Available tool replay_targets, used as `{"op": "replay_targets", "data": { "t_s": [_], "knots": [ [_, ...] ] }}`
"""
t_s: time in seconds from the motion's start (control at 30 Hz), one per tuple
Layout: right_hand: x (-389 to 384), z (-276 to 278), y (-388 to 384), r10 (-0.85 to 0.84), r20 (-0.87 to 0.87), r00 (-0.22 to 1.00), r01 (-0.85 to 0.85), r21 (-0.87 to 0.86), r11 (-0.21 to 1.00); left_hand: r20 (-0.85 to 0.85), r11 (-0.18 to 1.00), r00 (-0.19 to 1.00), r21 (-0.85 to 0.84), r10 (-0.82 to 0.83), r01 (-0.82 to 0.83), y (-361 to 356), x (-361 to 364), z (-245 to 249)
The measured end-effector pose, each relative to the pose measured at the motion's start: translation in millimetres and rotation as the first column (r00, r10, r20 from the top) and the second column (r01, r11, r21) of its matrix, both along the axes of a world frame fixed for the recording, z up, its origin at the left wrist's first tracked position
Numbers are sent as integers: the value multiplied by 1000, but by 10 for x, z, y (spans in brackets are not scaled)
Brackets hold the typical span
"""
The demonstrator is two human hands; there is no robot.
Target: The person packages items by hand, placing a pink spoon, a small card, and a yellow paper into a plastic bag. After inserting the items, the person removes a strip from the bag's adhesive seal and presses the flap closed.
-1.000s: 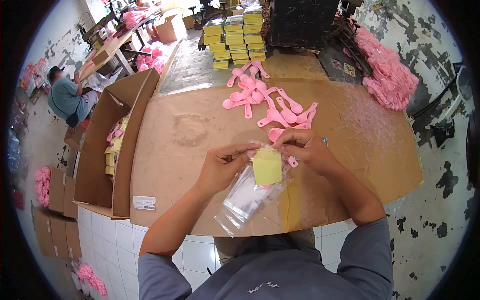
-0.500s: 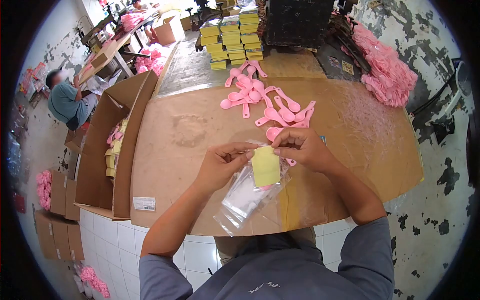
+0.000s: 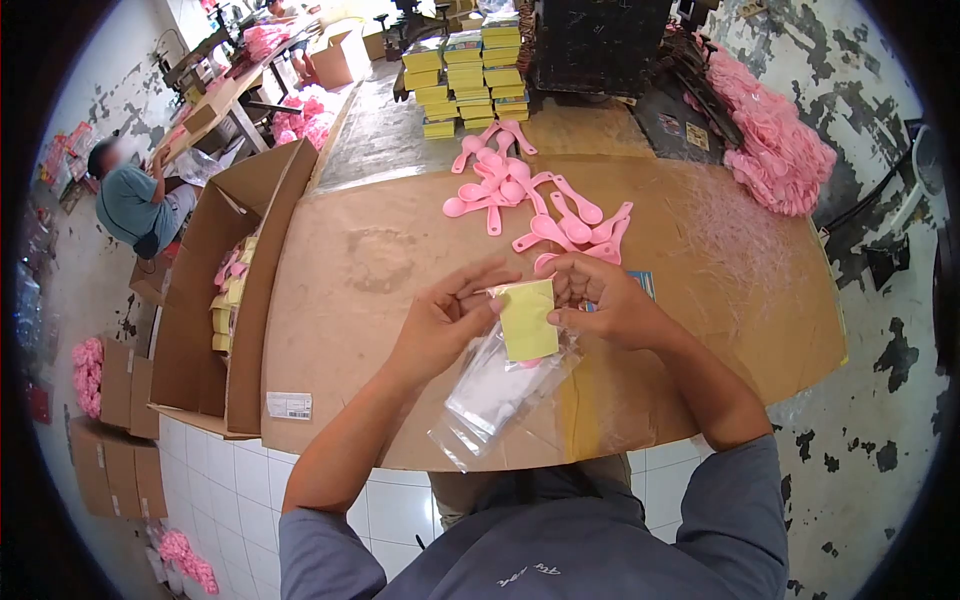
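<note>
A yellow card (image 3: 528, 320) is held upright between my two hands, above the cardboard-covered table. My left hand (image 3: 450, 310) pinches its upper left corner, thumb in front and the other fingers curled behind. My right hand (image 3: 610, 305) has its thumb on the card's right edge, the fingers bent behind it. A bit of pink shows below the card; most of that thing is hidden. Under the card lies a pile of clear plastic bags (image 3: 490, 390). Several pink spoons (image 3: 575, 228) are scattered just beyond my hands. A blue printed card (image 3: 642, 284) peeks out behind my right hand.
An open cardboard box (image 3: 272, 290) with yellow and pink packs stands left. Stacks of yellow cards (image 3: 464, 80) rise at the back, beside a black box (image 3: 600, 45). A pink heap (image 3: 770, 130) lies back right. Another person (image 3: 140, 205) sits far left.
The yellow card has risen slightly and shifted left. My right thumb has slid from its top corner down to the right edge, and the fingers of both hands have loosened.
</note>
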State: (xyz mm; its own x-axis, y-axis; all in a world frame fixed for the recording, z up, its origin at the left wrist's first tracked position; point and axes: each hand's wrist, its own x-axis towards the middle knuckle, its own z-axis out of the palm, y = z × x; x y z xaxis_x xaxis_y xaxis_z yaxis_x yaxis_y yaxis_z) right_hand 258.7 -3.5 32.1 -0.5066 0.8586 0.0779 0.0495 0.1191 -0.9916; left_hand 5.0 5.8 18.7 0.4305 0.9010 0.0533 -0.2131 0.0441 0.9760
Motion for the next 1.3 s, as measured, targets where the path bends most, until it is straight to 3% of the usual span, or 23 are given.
{"op": "replay_targets", "data": {
  "t_s": [0.07, 0.17, 0.2, 0.27, 0.3, 0.37, 0.4, 0.43, 0.47, 0.53, 0.63, 0.7, 0.8, 0.83, 0.87, 0.9, 0.97, 1.07, 1.13, 1.2, 1.3],
  "knots": [
    [17, -35, 34, -6, 4, 1000, 6, 25, 1000, 43, 998, 999, 65, 8, -11, -29, 65, -11],
    [47, -26, 51, -57, -32, 998, 58, 4, 998, -137, 977, 968, 22, -209, 214, 63, -79, -114],
    [61, -13, 55, -82, -51, 995, 81, -12, 997, -146, 983, 973, -2, -181, 182, 67, -96, -102],
    [195, 31, 81, -221, 143, 965, 209, 92, 974, -170, 992, 978, -46, -125, 119, 94, -133, -56],
    [279, 61, 99, -288, 231, 929, 258, 152, 954, -186, 1000, 983, -9, -8, 7, 133, -190, -21],
    [453, 251, 100, -347, 203, 916, 323, 142, 936, -201, 971, 950, 71, 237, -227, 266, -387, 76],
    [563, 319, 106, -370, 227, 901, 325, 211, 922, 30, 893, 903, 135, 430, -429, 359, -499, 61],
    [674, 376, 99, -396, 250, 884, 326, 277, 904, 267, 773, 777, 146, 570, -617, 453, -606, 79],
    [764, 435, 73, -405, 284, 869, 324, 291, 900, 463, 692, 645, 89, 608, -716, 567, -756, 148],
    [932, 529, -20, -434, 347, 831, 330, 320, 888, 616, 698, 521, -68, 591, -713, 536, -803, 382],
    [1239, 650, -154, -327, 409, 852, 270, 191, 944, 360, 805, 774, 95, 521, -586, 525, -675, 87],
    [1592, 703, -270, -242, 269, 932, 193, 198, 961, -19, 873, 881, 150, 472, -465, 392, -483, 100],
    [2685, 545, -175, -99, -98, 990, 116, 178, 977, -360, 900, 874, 401, 327, -172, 255, -283, -60],
    [2804, 410, -144, -261, 120, 958, 213, 315, 925, -454, 895, 834, 434, 315, -102, 157, -215, -7],
    [2921, 275, -113, -427, 318, 846, 265, 443, 856, -541, 889, 784, 457, 303, -29, 72, -155, 15],
    [2878, 127, -98, -738, 602, 305, 187, 722, 666, -581, 872, 747, 489, 322, 5, 24, -105, 7],
    [2610, 110, -102, -846, 393, -360, -73, 892, 445, -655, 831, 660, 550, 367, 84, -27, -50, 0],
    [2214, 138, -60, -919, 391, 49, 172, 903, 393, -653, 767, 615, 631, 441, 120, -14, -35, -160],
    [1736, 255, -153, -864, 420, 277, 139, 872, 469, -690, 803, 621, 575, 372, 157, -28, -38, -139],
    [1471, 149, -164, -663, 544, 515, 107, 726, 679, -725, 827, 609, 529, 322, 192, -53, -11, -83],
    [1035, 153, -191, -490, 698, 522, -34, 591, 806, -752, 852, 601, 479, 272, 214, -107, 7, -68]
  ]
}}
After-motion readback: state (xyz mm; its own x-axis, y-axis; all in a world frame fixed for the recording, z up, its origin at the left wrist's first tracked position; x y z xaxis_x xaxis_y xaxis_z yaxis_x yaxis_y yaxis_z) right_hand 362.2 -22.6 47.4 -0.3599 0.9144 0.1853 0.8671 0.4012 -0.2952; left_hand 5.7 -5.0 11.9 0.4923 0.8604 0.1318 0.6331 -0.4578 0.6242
